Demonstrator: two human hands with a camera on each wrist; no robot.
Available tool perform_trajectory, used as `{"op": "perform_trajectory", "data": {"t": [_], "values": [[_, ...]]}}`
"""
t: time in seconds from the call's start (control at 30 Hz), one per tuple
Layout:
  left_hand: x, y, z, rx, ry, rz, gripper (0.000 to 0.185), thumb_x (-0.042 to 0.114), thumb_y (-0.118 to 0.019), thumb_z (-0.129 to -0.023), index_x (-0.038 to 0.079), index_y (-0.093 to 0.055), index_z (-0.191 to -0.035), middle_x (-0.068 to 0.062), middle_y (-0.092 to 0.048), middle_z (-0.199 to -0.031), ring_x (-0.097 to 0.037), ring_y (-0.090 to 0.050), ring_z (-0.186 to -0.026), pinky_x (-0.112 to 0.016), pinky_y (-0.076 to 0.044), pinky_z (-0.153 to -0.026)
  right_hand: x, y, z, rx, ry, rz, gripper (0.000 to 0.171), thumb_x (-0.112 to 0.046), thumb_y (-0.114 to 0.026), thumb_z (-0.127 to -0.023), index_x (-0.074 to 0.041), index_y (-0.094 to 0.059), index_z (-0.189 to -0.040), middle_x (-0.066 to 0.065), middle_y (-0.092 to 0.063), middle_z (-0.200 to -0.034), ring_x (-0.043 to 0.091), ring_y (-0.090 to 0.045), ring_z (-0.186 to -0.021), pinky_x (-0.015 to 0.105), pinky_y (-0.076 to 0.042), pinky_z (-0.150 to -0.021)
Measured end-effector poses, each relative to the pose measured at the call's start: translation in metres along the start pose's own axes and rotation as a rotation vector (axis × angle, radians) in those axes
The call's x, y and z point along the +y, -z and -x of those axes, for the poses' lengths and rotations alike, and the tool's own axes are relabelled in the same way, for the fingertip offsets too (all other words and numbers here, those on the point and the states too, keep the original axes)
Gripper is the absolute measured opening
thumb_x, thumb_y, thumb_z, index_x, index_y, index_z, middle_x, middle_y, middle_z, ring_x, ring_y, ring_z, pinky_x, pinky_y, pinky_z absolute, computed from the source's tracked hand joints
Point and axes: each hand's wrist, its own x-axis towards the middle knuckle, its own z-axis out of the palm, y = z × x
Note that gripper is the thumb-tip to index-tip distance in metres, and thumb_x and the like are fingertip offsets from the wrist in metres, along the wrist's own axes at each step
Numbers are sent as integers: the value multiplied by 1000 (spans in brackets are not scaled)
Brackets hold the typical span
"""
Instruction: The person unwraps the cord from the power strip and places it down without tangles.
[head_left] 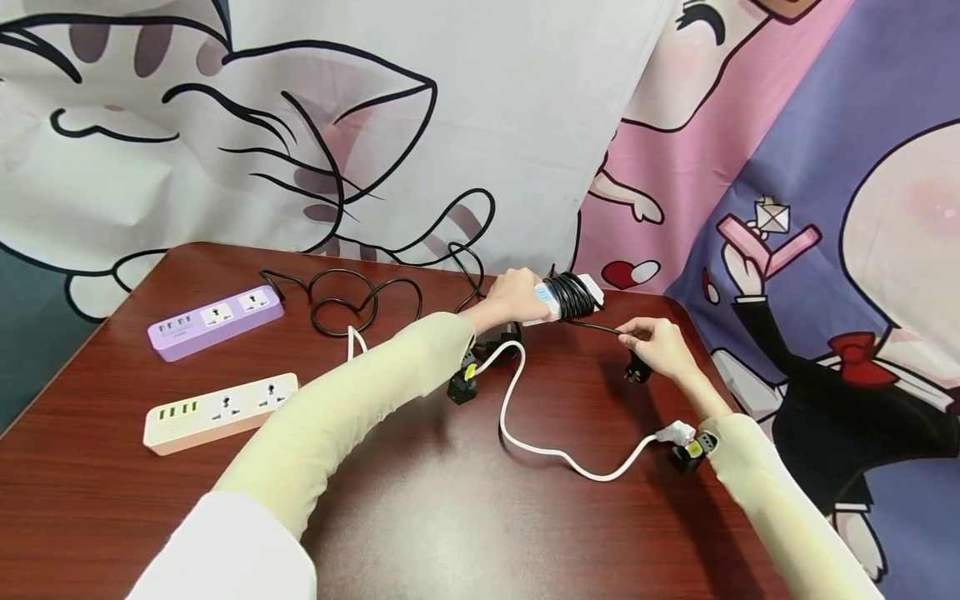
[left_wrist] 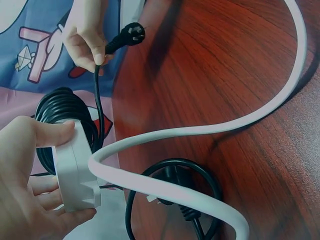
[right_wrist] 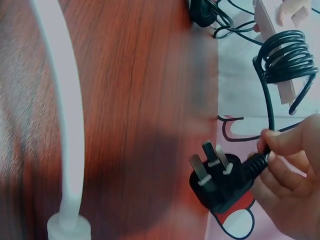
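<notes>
My left hand grips one end of a white power strip above the back of the table. Several turns of black cord are wound round the strip's other end. From that coil, a short stretch of cord runs to my right hand, which pinches it between thumb and fingers close to the plug. The black three-pin plug hangs just below these fingers, its metal pins showing in the right wrist view. In the head view, the left hand hides part of the strip.
A purple power strip and a cream-and-orange one lie on the table's left. Loose black cord trails along the back. Another black plug lies below the left hand. A white cable runs between the wrist cameras.
</notes>
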Motion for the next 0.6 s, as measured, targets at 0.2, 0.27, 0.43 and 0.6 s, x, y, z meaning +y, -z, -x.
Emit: {"op": "perform_trajectory", "data": {"t": [0.2,0.27,0.43,0.6], "values": [[-4,1,1,-27,-17,28,50,36,-76,-75,12,-67,-117,-4,-69,-95,-18,-62,-77,-23,-45,-59,-3,-1,-5,29,-52,8,17,-12,-65,-86,-4,-74,-98,14,-72,-78,7,-54,-61,26,-41,-58],[-5,2,1,-32,-24,33,51,36,-76,-75,11,-66,-119,-4,-69,-95,-17,-62,-76,-23,-45,-59,-2,-2,-6,35,-72,9,18,-12,-64,-86,-4,-74,-98,13,-72,-77,9,-54,-62,27,-41,-58],[-6,2,1,-50,-41,32,55,35,-76,-75,10,-64,-122,-5,-69,-98,-17,-62,-78,-23,-46,-60,0,-3,-9,48,-114,18,19,-14,-63,-86,-5,-74,-98,11,-73,-79,14,-55,-67,28,-41,-60],[-7,4,2,-81,-60,3,59,34,-76,-75,9,-61,-127,-5,-68,-102,-18,-63,-82,-24,-47,-64,1,-4,-13,75,-129,24,19,-16,-63,-85,-6,-75,-98,12,-73,-80,17,-55,-67,29,-41,-60]]}}
